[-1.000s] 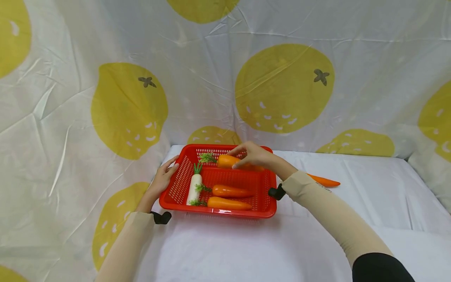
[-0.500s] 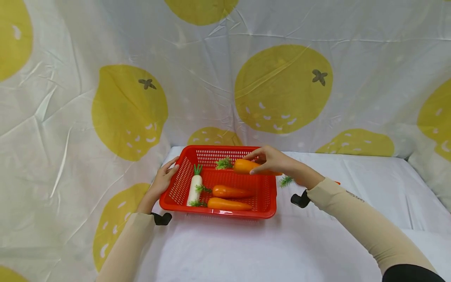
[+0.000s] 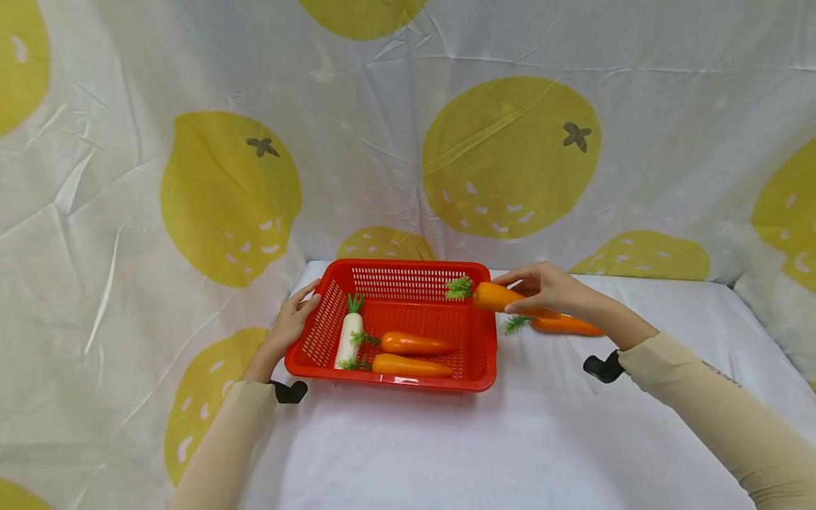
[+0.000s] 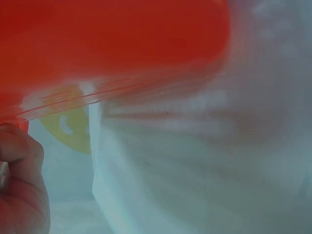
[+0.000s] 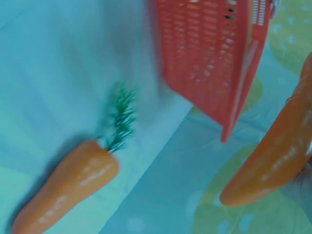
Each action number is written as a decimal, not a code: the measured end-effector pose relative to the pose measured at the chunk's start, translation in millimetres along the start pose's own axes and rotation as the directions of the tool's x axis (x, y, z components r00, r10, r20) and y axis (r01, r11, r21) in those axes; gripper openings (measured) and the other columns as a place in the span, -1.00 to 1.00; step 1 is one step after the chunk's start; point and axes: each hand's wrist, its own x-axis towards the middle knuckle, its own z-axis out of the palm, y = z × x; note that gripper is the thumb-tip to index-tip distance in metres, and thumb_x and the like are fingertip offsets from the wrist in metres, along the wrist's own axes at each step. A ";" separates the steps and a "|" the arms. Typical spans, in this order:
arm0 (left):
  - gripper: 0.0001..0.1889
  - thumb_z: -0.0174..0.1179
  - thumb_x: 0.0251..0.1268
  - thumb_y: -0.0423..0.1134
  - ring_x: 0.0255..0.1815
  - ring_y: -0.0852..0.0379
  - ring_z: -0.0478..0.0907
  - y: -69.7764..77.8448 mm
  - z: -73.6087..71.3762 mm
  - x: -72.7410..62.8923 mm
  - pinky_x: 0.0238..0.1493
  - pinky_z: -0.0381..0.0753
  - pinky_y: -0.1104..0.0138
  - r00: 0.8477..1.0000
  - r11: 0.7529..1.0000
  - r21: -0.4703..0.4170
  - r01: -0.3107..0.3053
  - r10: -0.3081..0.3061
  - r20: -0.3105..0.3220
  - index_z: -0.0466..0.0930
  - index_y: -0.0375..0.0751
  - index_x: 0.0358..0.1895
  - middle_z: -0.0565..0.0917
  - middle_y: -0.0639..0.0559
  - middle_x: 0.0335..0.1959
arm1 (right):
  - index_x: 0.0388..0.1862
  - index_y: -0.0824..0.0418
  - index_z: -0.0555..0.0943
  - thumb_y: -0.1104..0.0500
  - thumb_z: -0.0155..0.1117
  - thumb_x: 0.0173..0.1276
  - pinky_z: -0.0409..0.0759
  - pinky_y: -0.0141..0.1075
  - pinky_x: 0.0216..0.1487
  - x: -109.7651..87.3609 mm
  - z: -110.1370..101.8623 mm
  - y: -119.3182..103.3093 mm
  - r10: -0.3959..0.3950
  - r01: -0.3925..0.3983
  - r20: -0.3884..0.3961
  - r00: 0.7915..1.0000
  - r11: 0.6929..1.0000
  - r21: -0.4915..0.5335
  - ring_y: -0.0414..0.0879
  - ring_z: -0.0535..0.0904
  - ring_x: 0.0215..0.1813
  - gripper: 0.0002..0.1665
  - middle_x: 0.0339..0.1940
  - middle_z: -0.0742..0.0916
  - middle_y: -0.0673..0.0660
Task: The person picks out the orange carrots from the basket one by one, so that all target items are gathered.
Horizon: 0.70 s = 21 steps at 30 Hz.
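My left hand point(image 3: 288, 327) grips the left rim of a red plastic basket point(image 3: 390, 383). In the left wrist view its curled fingers point(image 4: 22, 151) meet the basket's edge. My right hand point(image 3: 553, 290) holds a carrot point(image 3: 492, 297) by its body, over and just beyond the basket's right rim. Its green top points left and its tip shows in the right wrist view. Inside the basket lie two carrots, an upper one point(image 3: 414, 344) and a lower one point(image 3: 411, 365), beside a white radish point(image 3: 349, 338) with green leaves.
Right of the basket, another carrot point(image 3: 564, 325) lies on the white-covered table point(image 3: 408, 446), partly behind the held carrot and right arm. A lemon-print cloth point(image 3: 357, 170) hangs behind and at the left.
My right hand has carried the carrot rightward from the back of the basket to its right rim. The carrot on the table now shows more. My left hand stays on the rim.
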 end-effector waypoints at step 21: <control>-0.41 -0.08 0.62 -0.08 -0.18 -0.15 0.67 2.0 0.9 -0.6 -0.26 0.72 0.26 1.000 1.000 -0.008 0.021 -0.021 -0.005 0.09 -0.12 0.59 0.51 -0.55 0.15 | 0.26 0.33 0.59 0.16 0.52 0.22 0.63 -0.33 0.00 -69.4 -36.5 66.5 0.124 -0.125 -0.009 0.992 0.992 -0.031 -0.02 0.67 -0.02 -0.37 0.03 0.74 0.23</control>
